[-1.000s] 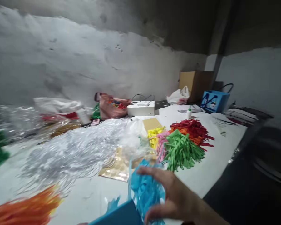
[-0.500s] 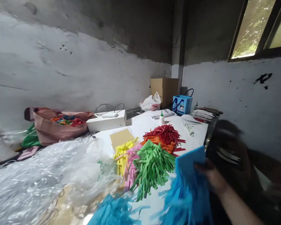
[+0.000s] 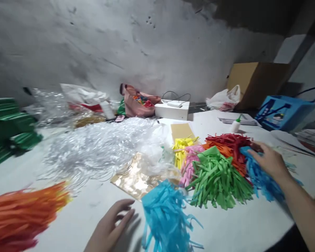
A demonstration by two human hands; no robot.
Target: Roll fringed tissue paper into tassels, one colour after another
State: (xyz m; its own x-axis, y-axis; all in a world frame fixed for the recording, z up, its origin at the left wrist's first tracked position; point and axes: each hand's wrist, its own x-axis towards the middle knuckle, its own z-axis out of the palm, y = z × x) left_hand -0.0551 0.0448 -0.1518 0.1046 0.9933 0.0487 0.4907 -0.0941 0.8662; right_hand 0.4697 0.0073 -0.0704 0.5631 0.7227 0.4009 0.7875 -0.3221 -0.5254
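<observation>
My right hand is at the right of the table, its thumb and fingers on the top edge of a darker blue fringed paper bundle. That bundle lies against the green fringed paper and red fringed paper. Low in the middle, my left hand hovers over the white table with fingers curved and apart, holding nothing. Just right of it lies a light blue fringed bundle, not touched. Orange, pink and yellow fringed paper overlap beside the green.
A heap of clear plastic strands spreads across the left-centre, near a gold sheet. Orange-red fringe sits front left, green bundles behind. A glue bottle, white box and blue bag stand at the back.
The view has swung left and down. The darker blue bundle, held up in my right hand before, now lies beside the green and red. My left hand has come into view.
</observation>
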